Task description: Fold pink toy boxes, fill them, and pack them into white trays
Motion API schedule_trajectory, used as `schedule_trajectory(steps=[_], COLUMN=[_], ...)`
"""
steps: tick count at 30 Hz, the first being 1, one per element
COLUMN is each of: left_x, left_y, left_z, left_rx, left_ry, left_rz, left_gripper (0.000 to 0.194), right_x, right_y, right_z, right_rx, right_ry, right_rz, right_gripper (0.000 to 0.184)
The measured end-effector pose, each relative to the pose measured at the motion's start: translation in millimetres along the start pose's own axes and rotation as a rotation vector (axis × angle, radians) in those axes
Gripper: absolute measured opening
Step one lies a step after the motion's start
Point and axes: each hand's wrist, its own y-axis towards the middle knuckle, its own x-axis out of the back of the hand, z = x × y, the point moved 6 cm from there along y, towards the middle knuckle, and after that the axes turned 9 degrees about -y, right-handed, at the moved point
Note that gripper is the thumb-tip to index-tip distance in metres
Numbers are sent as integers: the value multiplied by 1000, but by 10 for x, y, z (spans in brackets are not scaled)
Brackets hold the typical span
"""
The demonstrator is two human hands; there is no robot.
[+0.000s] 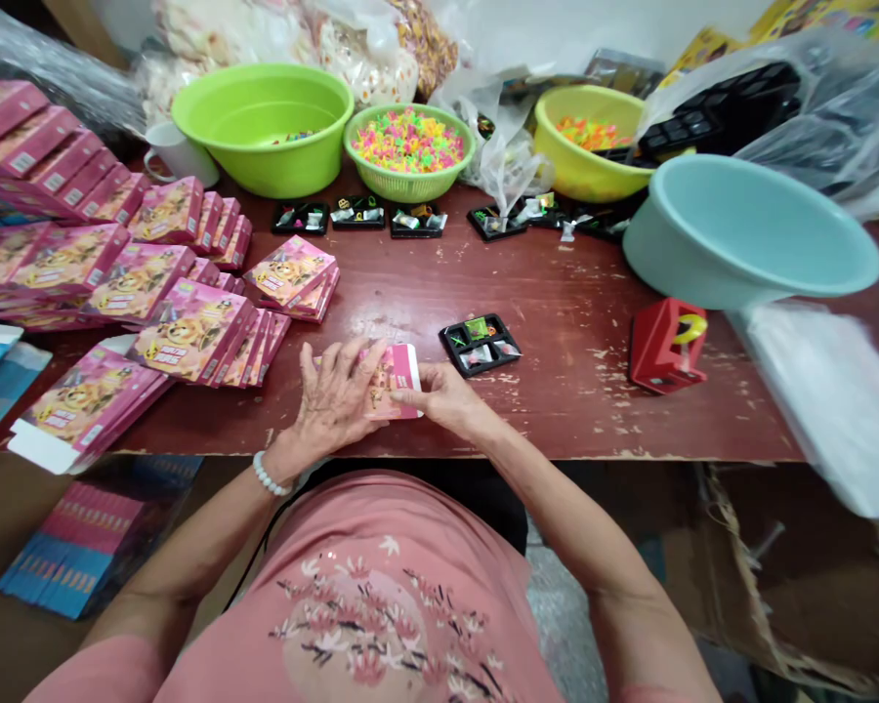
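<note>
A pink printed box (399,376) lies at the table's front edge, between my two hands. My left hand (341,391), with a beaded bracelet at the wrist, rests over the box's left part with its fingers lying along it. My right hand (443,395) pinches the box's right end, thumb on top, beside a white edge. Just beyond my right hand sits a black compartment tray (480,344) holding small wrapped pieces and a green packet. A short stack of pink boxes (293,273) stands past my left hand.
Many pink boxes (190,327) are piled at left. Along the back stand a green basin (264,176), a basket of colourful small pieces (408,181), a yellow basin (593,176) and several filled black trays (417,232). A blue basin (689,259) and red tape dispenser (651,347) are at right.
</note>
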Motion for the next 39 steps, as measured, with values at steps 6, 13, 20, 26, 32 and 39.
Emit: schedule_trajectory(steps=[6,13,20,26,32,39], left_x=[-70,-25,-52,-44,-123,-162], left_y=[87,177,261,301,365,440], left_z=[157,397,418,358,217,215], left_rx=[59,102,159,157,139,79], left_ry=[-29,-51,-151,-30,32,17], left_rz=[123,170,205,148,164,281], left_gripper=[99,110,113,114,120,128], right_x=[371,1591,1552,1249,820,610], right_y=[-99,105,150,44,-34,-23], right_z=[254,71,-83,107,226,110], right_rx=[129,-12,53,168,292,370], right_ry=[-219,-1438,-1411,-1269,-1176,-1111], right_rz=[188,-65,-42,-222,-219,-111], right_gripper=[57,126,105,97,97,105])
